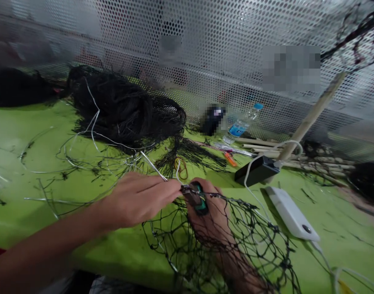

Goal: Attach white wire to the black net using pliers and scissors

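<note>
My left hand (144, 197) is closed on a thin silvery wire (153, 165), its fingertips meeting the jaws of the pliers. Wrapped around the dark pliers with green parts (199, 200) is my right hand (216, 216). The jaws touch a small dark bundle at the edge of the black net (257, 228). The net drapes over my right hand and forearm and hangs over the table's front edge.
Black cord (119, 106) is heaped at the back left, beside loose wires (67, 161). A water bottle (239, 127), an orange tool (230, 159), a black box (257, 170), a slanting wooden stick (312, 116) and a white power strip (292, 212) with cables lie right.
</note>
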`<state>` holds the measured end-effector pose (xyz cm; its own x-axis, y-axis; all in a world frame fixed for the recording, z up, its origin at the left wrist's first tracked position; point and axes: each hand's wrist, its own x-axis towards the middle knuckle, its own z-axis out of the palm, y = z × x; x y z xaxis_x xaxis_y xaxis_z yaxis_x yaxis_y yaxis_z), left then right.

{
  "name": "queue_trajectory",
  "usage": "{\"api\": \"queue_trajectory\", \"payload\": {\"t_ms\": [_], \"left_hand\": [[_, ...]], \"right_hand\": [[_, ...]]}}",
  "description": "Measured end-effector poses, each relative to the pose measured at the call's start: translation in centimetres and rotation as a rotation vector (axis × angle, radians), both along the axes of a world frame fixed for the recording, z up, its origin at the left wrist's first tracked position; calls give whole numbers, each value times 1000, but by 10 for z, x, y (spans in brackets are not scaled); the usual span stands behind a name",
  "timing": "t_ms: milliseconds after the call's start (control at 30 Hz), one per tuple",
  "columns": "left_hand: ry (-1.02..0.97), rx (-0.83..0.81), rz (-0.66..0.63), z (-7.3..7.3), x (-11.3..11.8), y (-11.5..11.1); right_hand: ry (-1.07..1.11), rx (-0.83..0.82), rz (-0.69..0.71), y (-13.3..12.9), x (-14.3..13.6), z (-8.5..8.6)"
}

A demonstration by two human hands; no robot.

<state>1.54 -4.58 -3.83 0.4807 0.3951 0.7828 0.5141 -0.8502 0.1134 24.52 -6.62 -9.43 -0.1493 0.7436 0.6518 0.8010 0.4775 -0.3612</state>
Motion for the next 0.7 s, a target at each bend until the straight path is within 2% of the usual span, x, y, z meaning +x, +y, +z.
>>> {"api": "queue_trajectory", "payload": {"t_ms": [133,200,300,367,567,700], "left_hand": [[-26,-137,-45,8,3,0],[-80,-309,-175,12,3,1],[-171,-648,-410,15,3,0],[-225,-834,-486,15,4,-3],[-381,-1357,-551,11,12,-10],[-442,-1530,-610,9,14,-8]], "right_hand": [[8,20,25,5,5,6],[54,27,87,8,8,6],[175,59,154,15,12,3],[220,109,148,19,14,1],[75,305,41,17,19,11],[4,337,55,15,23,16]]}}
